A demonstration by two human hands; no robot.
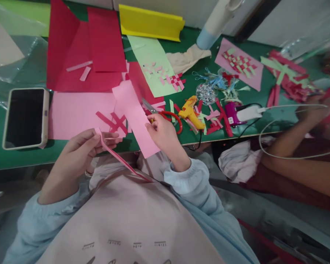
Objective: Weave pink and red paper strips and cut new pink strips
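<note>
My left hand pinches a narrow pink paper strip between thumb and fingers, and the strip's long end hangs down toward my lap. In my right hand is the edge of a wider pink paper piece, which slants over the table's front edge. Scissors with red handles lie against that hand's far side, their blades pointing up and left. I cannot tell whether its fingers touch them. Crossed red paper strips rest on a pink sheet between my hands.
A phone lies at the left. Right of the scissors are a yellow glue gun, paper scraps and a purple device with a white cable. Red card and a yellow folded sheet lie behind. A co-worker's arm reaches in at right.
</note>
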